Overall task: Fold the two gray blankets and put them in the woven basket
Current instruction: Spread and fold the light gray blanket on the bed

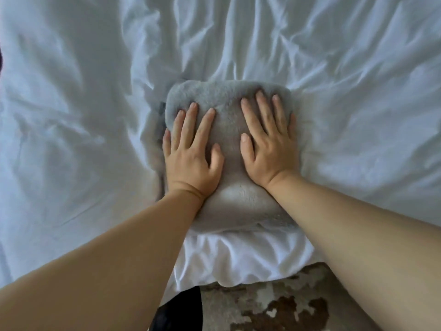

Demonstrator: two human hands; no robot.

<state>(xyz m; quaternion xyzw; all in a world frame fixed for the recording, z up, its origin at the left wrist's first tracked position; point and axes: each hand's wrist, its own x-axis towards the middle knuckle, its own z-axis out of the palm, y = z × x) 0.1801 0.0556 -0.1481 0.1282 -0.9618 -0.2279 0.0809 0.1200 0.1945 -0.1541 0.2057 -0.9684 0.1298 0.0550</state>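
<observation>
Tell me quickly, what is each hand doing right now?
Left hand: open, fingers straight, pressing flat on the folded gray blanket.
Right hand: open, fingers spread, pressing flat on the same blanket.

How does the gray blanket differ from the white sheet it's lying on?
The gray blanket is fuzzy and thick; the white sheet is smooth and thin. The blanket is folded into a compact bundle; the sheet lies spread out and wrinkled. Both are soft cloth.

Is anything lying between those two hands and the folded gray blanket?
Nothing visible does. The left hand and right hand press flat, with straight fingers, directly on the gray blanket.
</observation>
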